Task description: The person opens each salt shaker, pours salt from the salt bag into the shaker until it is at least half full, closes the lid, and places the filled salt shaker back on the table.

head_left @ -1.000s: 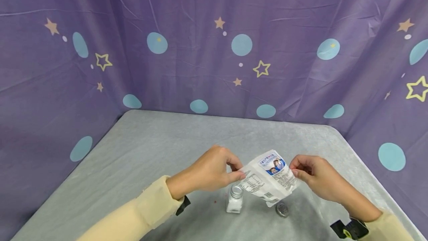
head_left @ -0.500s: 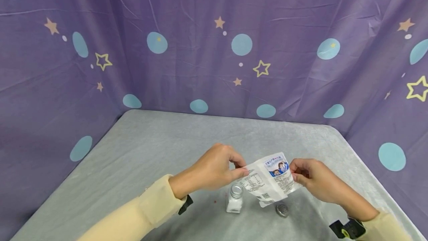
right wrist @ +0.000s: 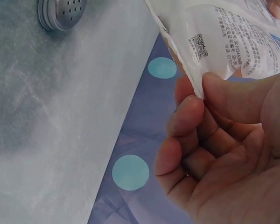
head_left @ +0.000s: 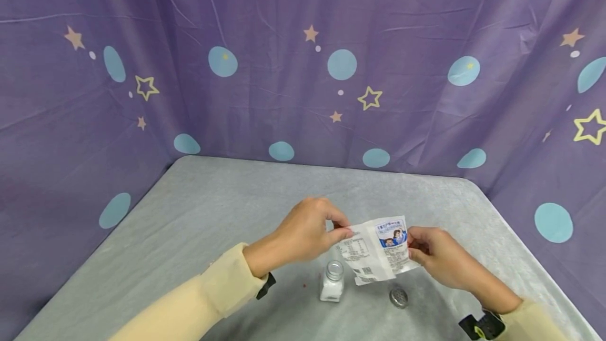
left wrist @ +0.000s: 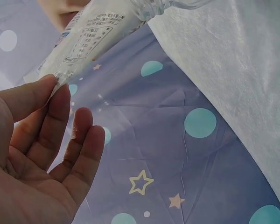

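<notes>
Packet [head_left: 384,250], white and printed, is hanging above the desk [head_left: 236,193], just right of the uncapped glass jar [head_left: 334,272]. Fingers of the left hand [head_left: 299,231] are pinching its jar-side corner, those of the right hand [head_left: 441,258] its far edge, probably spreading it between them. The jar is standing upright, seemingly so its white contents [head_left: 330,292] are not spilling; the perforated cap [head_left: 399,298] is lying right of the jar

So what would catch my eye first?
Probably the purple curtain behind, with its stars and blue ovals. Then the printed white packet, pinched by the left hand and right hand over the gray table. On the table, an uncapped glass jar stands left of a perforated metal lid.
</notes>
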`<action>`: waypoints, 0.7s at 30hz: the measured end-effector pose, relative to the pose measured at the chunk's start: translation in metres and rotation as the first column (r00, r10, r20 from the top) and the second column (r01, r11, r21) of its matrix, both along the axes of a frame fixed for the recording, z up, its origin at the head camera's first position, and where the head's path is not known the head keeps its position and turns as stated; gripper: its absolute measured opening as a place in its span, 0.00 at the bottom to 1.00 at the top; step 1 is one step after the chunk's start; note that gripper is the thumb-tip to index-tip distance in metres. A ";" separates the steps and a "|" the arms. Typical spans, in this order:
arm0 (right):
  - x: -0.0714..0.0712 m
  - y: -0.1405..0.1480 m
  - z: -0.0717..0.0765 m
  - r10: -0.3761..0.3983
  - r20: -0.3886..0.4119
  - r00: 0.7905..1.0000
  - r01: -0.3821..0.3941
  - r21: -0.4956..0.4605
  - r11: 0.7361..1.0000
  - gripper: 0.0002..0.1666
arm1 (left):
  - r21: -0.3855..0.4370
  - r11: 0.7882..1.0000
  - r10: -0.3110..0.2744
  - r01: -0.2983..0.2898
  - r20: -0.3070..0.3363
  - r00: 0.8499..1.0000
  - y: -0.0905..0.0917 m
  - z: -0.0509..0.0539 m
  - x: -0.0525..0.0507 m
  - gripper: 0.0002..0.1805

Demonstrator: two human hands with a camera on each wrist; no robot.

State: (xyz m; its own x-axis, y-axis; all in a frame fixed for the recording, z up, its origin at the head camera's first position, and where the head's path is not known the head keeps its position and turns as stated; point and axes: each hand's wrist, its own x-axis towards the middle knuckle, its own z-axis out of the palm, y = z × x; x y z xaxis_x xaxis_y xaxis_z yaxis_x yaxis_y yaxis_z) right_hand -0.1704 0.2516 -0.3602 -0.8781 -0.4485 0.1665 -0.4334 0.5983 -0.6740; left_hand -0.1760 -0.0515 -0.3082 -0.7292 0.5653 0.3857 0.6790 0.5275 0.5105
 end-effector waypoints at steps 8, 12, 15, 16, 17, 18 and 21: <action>-0.002 -0.008 -0.005 -0.048 0.003 0.999 0.048 0.010 0.999 0.08 | -0.003 1.000 0.021 -0.021 -0.063 0.998 0.001 0.002 -0.005 0.02; -0.004 -0.012 -0.008 -0.048 0.008 0.999 0.048 0.003 0.999 0.10 | -0.001 1.000 0.030 -0.030 -0.085 0.996 0.001 0.003 -0.008 0.02; -0.006 -0.015 -0.010 -0.045 0.017 0.999 0.045 -0.004 0.999 0.10 | -0.001 0.999 0.042 -0.043 -0.086 0.995 0.001 0.004 -0.010 0.02; -0.006 -0.016 -0.011 -0.044 0.014 0.999 0.044 -0.004 0.999 0.10 | -0.002 0.999 0.048 -0.048 -0.086 0.995 0.001 0.005 -0.010 0.02; -0.006 -0.017 -0.012 -0.042 0.009 0.999 0.042 -0.006 0.999 0.10 | -0.001 0.999 0.052 -0.052 -0.088 0.995 0.001 0.005 -0.010 0.02; -0.007 -0.018 -0.012 -0.041 0.006 0.999 0.041 -0.009 0.999 0.10 | -0.002 0.998 0.056 -0.057 -0.093 0.994 0.001 0.005 -0.011 0.02; -0.009 -0.021 -0.014 -0.039 -0.003 0.999 0.039 -0.018 0.999 0.10 | 0.000 0.998 0.067 -0.067 -0.107 0.992 0.001 0.006 -0.013 0.03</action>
State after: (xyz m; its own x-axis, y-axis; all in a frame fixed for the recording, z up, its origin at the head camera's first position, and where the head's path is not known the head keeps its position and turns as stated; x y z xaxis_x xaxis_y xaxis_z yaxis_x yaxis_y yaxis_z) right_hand -0.1794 0.2311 -0.3743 -0.8944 -0.4106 0.1774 -0.4122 0.6027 -0.6833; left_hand -0.1885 -0.0505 -0.3025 -0.7203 0.5179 0.4615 0.6925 0.5751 0.4355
